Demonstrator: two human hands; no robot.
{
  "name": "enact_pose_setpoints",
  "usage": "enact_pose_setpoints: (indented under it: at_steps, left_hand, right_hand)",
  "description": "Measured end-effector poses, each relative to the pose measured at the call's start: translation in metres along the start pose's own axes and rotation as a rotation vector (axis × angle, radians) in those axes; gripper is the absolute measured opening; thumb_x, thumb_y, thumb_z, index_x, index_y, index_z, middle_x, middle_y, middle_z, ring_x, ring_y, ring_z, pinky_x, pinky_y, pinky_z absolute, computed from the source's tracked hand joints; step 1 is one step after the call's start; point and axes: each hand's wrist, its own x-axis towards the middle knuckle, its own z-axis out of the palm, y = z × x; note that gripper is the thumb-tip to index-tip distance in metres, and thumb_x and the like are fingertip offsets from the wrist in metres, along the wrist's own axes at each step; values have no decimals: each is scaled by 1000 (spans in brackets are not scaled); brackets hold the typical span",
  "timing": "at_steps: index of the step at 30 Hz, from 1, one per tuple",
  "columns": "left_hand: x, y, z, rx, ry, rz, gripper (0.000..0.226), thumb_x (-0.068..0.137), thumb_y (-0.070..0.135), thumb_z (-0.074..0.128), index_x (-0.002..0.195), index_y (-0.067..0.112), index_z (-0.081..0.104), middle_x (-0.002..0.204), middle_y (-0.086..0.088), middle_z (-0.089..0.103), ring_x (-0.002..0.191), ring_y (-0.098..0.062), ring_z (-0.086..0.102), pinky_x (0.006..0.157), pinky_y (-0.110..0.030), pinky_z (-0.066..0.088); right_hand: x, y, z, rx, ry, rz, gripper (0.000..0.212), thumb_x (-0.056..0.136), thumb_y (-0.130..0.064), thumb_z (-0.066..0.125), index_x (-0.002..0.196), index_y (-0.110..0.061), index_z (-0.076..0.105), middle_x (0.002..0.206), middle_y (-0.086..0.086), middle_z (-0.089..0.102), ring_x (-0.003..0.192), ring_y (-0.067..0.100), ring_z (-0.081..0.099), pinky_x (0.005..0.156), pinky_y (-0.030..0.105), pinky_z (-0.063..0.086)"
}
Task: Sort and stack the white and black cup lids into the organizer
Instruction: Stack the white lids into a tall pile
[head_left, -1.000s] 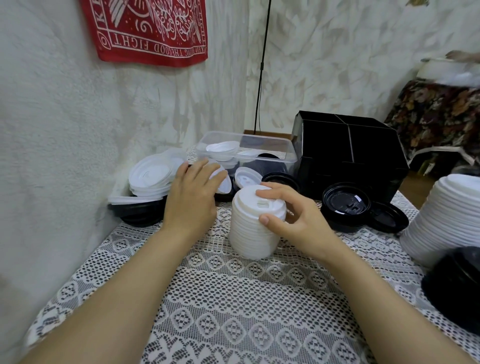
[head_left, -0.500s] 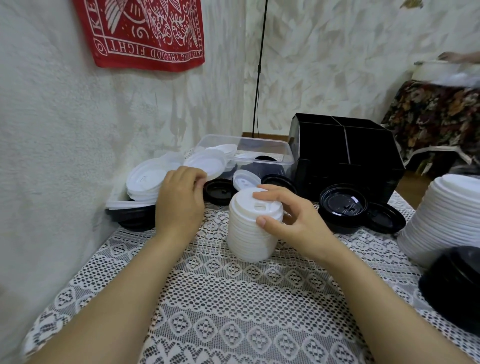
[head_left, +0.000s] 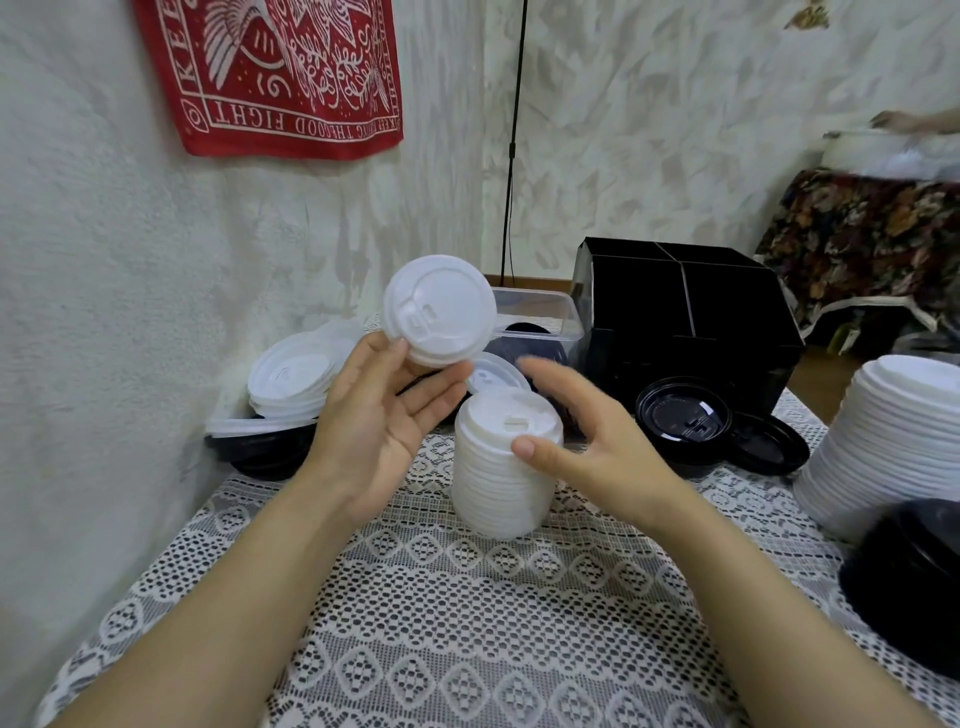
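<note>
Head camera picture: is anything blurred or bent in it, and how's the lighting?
In the head view, the right hand shows motion-smeared fingers; the held white lid is sharp; the wide lens makes the black pole lean; light is soft, shadows faint.

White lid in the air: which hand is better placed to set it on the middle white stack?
Left. The left hand holds the white lid just above and left of the white stack. The right hand is open beside the stack, holding nothing, so it could steady it.
</note>
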Motion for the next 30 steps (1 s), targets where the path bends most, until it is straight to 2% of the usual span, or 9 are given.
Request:
enact_pose_setpoints:
  at_steps: [3, 6, 9, 11, 14, 17, 20, 25, 30]
  left_hand:
    - [-2, -8, -2, 150, -165, 69, 12, 86, 10, 59, 92, 20, 61, 98, -9, 71, 95, -24, 69, 81, -30, 56]
    - [-5, -15, -1, 245, -287, 47, 40, 77, 4, 60, 117, 11, 60, 108, -14, 69, 102, -26, 66, 86, -32, 54]
    - [-4, -16, -4, 287, -389, 51, 41, 71, 8, 68, 112, 15, 69, 111, -13, 69, 107, -26, 64, 87, -29, 52]
    - [-4, -17, -7, 318, -428, 54, 38, 70, 17, 67, 108, 17, 72, 112, -12, 70, 110, -25, 63, 88, -27, 50]
    - [-4, -18, -9, 366, -448, 60, 42, 71, 21, 66, 111, 8, 69, 115, -17, 68, 112, -28, 62, 90, -29, 50]
    - [-1, -18, -12, 404, -389, 85, 52, 69, 26, 66, 118, 9, 60, 124, -14, 63, 120, -25, 56, 99, -35, 45]
    - [5, -18, -18, 477, -319, 59, 68, 60, 27, 72, 124, 17, 52, 131, -5, 59, 125, -16, 52, 104, -35, 40]
    - [5, -29, -23, 616, -448, -135, 91, 60, 23, 80, 140, 26, 36, 134, 4, 57, 123, -15, 55, 102, -39, 45]
    - [9, -31, -27, 620, -396, -172, 105, 56, 24, 84, 145, 29, 27, 135, 8, 56, 125, -13, 53, 108, -43, 39]
  right_hand:
    - [-1, -13, 6, -6, 137, -107, 87, 72, -47, 74, 145, -38, 26, 145, -30, 31, 131, -18, 28, 100, 2, 27]
    - [1, -24, 18, -123, 197, -231, 88, 72, -42, 74, 140, -45, 17, 147, -28, 25, 138, -13, 21, 111, 10, 23]
    - [3, -23, 21, -134, 247, -242, 94, 71, -43, 75, 146, -32, 21, 153, -12, 29, 142, -2, 22, 116, 22, 22]
    - [3, -22, 21, -120, 261, -262, 93, 70, -40, 77, 147, -25, 27, 150, -8, 34, 140, -1, 27, 114, 20, 25]
    - [4, -22, 21, -107, 295, -317, 84, 68, -41, 78, 139, -25, 35, 139, -8, 43, 132, -1, 38, 107, 12, 30]
    - [6, -18, 8, 6, 328, -258, 79, 67, -44, 76, 135, -30, 40, 139, -8, 47, 130, 1, 42, 109, 20, 35]
    - [6, -8, -9, 100, 279, -150, 79, 64, -46, 74, 134, -32, 42, 141, -12, 43, 132, 4, 42, 112, 37, 37]
    - [6, 1, -7, 147, 7, -44, 68, 68, -28, 77, 131, -29, 50, 139, -8, 48, 128, 6, 48, 109, 36, 41]
    - [7, 1, 0, 155, -82, -15, 58, 72, -22, 73, 128, -25, 58, 139, -8, 49, 127, 5, 48, 109, 38, 40]
